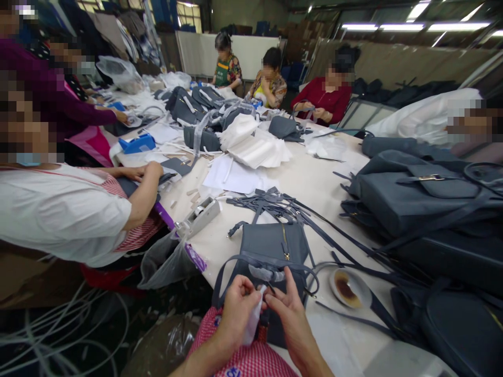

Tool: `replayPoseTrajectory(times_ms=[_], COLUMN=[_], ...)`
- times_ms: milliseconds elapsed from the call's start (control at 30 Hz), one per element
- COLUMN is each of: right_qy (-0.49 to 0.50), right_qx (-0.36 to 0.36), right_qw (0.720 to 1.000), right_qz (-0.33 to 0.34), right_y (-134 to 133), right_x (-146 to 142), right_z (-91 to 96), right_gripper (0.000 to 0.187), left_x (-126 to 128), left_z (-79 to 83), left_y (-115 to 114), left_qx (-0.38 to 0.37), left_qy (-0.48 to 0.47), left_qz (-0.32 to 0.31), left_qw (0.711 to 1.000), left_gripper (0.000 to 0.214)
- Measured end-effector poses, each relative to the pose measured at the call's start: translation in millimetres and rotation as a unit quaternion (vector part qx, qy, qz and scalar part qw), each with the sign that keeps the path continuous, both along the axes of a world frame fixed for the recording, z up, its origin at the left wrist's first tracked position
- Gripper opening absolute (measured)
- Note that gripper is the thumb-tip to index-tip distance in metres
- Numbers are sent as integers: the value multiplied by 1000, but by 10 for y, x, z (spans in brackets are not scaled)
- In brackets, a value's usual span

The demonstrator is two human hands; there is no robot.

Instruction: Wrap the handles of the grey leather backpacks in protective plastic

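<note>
A slate-blue leather handbag [271, 246] with a gold zip pull lies on the table edge in front of me, its handle looping toward me. My left hand [236, 306] is closed, pinching a piece of white wrapping material [252, 319] at the handle. My right hand [288, 309] is closed too, fingertips pinching the handle's wrapped part beside the left hand. Both hands meet just below the bag's front.
Loose blue straps [298, 209] spread behind the bag. A small dish with brown liquid [348, 288] sits to the right. Stacked blue bags [424, 199] fill the right side. A tape dispenser [200, 214] and plastic bag [165, 262] lie left. Several co-workers sit around the table.
</note>
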State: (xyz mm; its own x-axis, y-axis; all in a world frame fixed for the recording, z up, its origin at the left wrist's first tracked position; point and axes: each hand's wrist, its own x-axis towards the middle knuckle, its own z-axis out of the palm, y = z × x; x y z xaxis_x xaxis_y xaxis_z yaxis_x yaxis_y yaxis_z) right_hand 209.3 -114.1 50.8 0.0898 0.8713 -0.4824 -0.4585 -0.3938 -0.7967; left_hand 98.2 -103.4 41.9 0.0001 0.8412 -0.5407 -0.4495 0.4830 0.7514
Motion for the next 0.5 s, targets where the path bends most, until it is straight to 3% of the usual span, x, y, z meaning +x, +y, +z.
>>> replayPoseTrajectory(times_ms=[233, 500], right_qy=[30, -17], right_qx=[15, -19], right_qw=[999, 998], right_qz=[-20, -55], right_y=[-5, 27], right_x=[-45, -62], right_z=[11, 2], right_gripper=[110, 107], left_x=[-43, -8], left_z=[22, 110], left_y=[-38, -10], left_qx=[-74, 53], left_qy=[-95, 27], left_qz=[-16, -29], left_qw=[993, 998], left_gripper=[34, 8])
